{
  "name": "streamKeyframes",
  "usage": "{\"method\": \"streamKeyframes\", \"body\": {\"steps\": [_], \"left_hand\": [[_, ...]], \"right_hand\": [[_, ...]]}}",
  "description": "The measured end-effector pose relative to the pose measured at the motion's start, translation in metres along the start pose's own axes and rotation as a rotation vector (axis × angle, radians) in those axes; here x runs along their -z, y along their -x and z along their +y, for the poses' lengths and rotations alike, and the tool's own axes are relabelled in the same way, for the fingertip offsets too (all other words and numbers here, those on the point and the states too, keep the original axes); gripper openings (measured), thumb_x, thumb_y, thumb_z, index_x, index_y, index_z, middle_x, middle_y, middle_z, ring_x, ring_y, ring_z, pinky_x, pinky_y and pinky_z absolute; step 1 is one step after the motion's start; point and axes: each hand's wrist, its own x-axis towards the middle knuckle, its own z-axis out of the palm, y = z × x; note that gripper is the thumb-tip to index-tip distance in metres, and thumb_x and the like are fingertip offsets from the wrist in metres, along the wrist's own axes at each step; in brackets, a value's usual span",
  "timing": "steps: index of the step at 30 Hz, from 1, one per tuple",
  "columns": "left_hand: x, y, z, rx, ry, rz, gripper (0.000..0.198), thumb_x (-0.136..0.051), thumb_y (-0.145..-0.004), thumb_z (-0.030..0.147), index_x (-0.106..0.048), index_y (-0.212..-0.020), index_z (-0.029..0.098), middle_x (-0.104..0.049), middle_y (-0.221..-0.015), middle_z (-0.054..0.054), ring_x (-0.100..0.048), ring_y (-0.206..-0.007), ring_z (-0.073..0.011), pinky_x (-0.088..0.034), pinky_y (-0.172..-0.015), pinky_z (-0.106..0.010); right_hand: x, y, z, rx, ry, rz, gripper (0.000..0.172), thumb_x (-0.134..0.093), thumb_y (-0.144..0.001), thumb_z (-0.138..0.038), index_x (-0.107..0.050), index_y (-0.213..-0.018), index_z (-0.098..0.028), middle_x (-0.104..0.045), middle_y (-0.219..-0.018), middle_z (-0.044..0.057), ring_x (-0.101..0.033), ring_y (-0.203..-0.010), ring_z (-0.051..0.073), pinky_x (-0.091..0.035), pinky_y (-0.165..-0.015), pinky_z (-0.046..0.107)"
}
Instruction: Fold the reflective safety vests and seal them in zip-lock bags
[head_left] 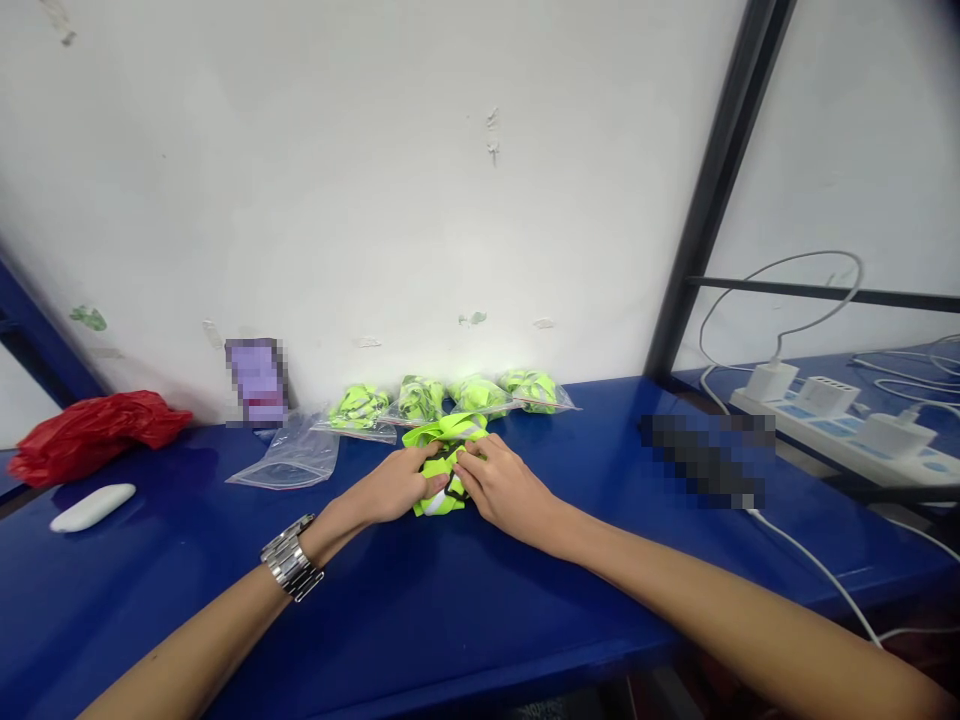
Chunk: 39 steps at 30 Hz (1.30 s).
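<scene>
Left hand [394, 485] and right hand [506, 490] closed on a neon reflective vest [450, 430] between them

Neon-yellow reflective vest [448, 430] lies bunched; a black buckle [454, 488], seemingly, at centre.

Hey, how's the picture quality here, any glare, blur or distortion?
In the head view, wide-angle distortion tilts the black metal upright; glare washes out the neon yellow bundles in clear plastic bags; the left hand and right hand on the neon yellow fabric bundle look fairly sharp; pixelation hides a purple shape and a dark shape.
</scene>
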Motion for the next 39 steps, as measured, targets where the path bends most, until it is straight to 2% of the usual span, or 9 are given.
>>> {"method": "streamKeyframes", "body": {"steps": [3, 6, 11, 16, 23, 27, 30, 35, 39], "left_hand": [[-0.002, 0.005, -0.001, 0.052, -0.182, -0.006, 0.044, -0.048, -0.088, 0.049, -0.064, -0.117, 0.019, -0.059, -0.088, -0.009, -0.052, -0.093, -0.0280, -0.044, -0.085, -0.043], [-0.009, 0.012, 0.000, 0.045, -0.259, 0.104, 0.042, -0.050, -0.088, 0.046, -0.063, -0.116, 0.018, -0.054, -0.092, -0.009, -0.048, -0.095, -0.0277, -0.044, -0.087, -0.046], [-0.024, 0.025, 0.007, -0.193, -0.398, 0.338, 0.031, -0.042, -0.094, 0.024, -0.054, -0.121, 0.016, -0.053, -0.111, -0.014, -0.050, -0.102, -0.0264, -0.045, -0.090, -0.043], [-0.029, 0.030, 0.012, -0.378, -0.503, 0.270, 0.030, -0.038, -0.098, 0.029, -0.052, -0.118, 0.011, -0.058, -0.117, -0.017, -0.054, -0.112, -0.0291, -0.045, -0.095, -0.044], [-0.024, 0.025, 0.010, -0.373, -0.562, 0.115, 0.032, -0.043, -0.096, 0.039, -0.053, -0.113, 0.013, -0.060, -0.112, -0.016, -0.058, -0.108, -0.0305, -0.049, -0.089, -0.046], [-0.018, 0.021, 0.011, -0.340, -0.588, 0.069, 0.033, -0.039, -0.098, 0.038, -0.050, -0.119, 0.015, -0.059, -0.112, -0.013, -0.059, -0.104, -0.0266, -0.050, -0.086, -0.041], [-0.014, 0.018, 0.010, -0.346, -0.609, 0.042, 0.032, -0.036, -0.099, 0.035, -0.049, -0.120, 0.015, -0.059, -0.109, -0.012, -0.060, -0.099, -0.0243, -0.050, -0.084, -0.038], [-0.014, 0.017, 0.005, -0.322, -0.604, 0.048, 0.034, -0.028, -0.101, 0.035, -0.050, -0.115, 0.014, -0.061, -0.104, -0.011, -0.060, -0.097, -0.0245, -0.050, -0.084, -0.039], [-0.017, 0.022, 0.005, -0.334, -0.549, 0.099, 0.041, -0.029, -0.101, 0.040, -0.037, -0.132, 0.014, -0.059, -0.118, -0.014, -0.058, -0.109, -0.0255, -0.049, -0.090, -0.039]], "right_hand": [[0.001, -0.003, 0.001, 0.004, 0.060, -0.040, 0.026, -0.039, -0.099, -0.022, -0.059, -0.083, -0.016, -0.059, -0.086, 0.009, -0.054, -0.087, 0.020, -0.046, -0.077, 0.032], [0.001, -0.005, 0.002, -0.017, 0.097, -0.078, 0.028, -0.037, -0.099, -0.024, -0.060, -0.085, -0.017, -0.060, -0.084, 0.007, -0.055, -0.084, 0.019, -0.044, -0.072, 0.029], [0.002, -0.005, 0.003, -0.053, 0.118, -0.092, 0.025, -0.038, -0.099, -0.023, -0.060, -0.092, -0.017, -0.064, -0.087, 0.007, -0.058, -0.085, 0.019, -0.039, -0.069, 0.028], [0.001, -0.003, 0.001, -0.067, 0.160, -0.060, 0.026, -0.037, -0.100, -0.025, -0.057, -0.083, -0.019, -0.065, -0.081, 0.004, -0.057, -0.076, 0.018, -0.032, -0.072, 0.032], [-0.001, 0.000, 0.004, -0.011, 0.149, -0.041, 0.026, -0.030, -0.101, -0.024, -0.054, -0.099, -0.016, -0.064, -0.084, 0.007, -0.055, -0.075, 0.019, -0.034, -0.072, 0.033], [0.009, 0.004, 0.017, 0.146, 0.043, -0.118, 0.025, -0.041, -0.098, -0.036, -0.054, -0.107, -0.017, -0.060, -0.102, 0.010, -0.054, -0.095, 0.023, -0.041, -0.084, 0.036], [0.011, 0.004, 0.024, 0.198, 0.038, -0.137, 0.044, -0.056, -0.090, -0.045, -0.048, -0.122, -0.016, -0.053, -0.120, 0.015, -0.050, -0.106, 0.028, -0.044, -0.087, 0.040], [-0.003, -0.002, 0.024, 0.197, 0.133, -0.109, 0.030, -0.053, -0.093, -0.025, -0.047, -0.120, -0.013, -0.056, -0.114, 0.016, -0.051, -0.109, 0.029, -0.047, -0.089, 0.043], [-0.011, -0.002, 0.025, 0.192, 0.141, -0.113, 0.023, -0.051, -0.093, -0.020, -0.049, -0.114, -0.011, -0.059, -0.105, 0.015, -0.056, -0.101, 0.028, -0.049, -0.087, 0.042]]}}
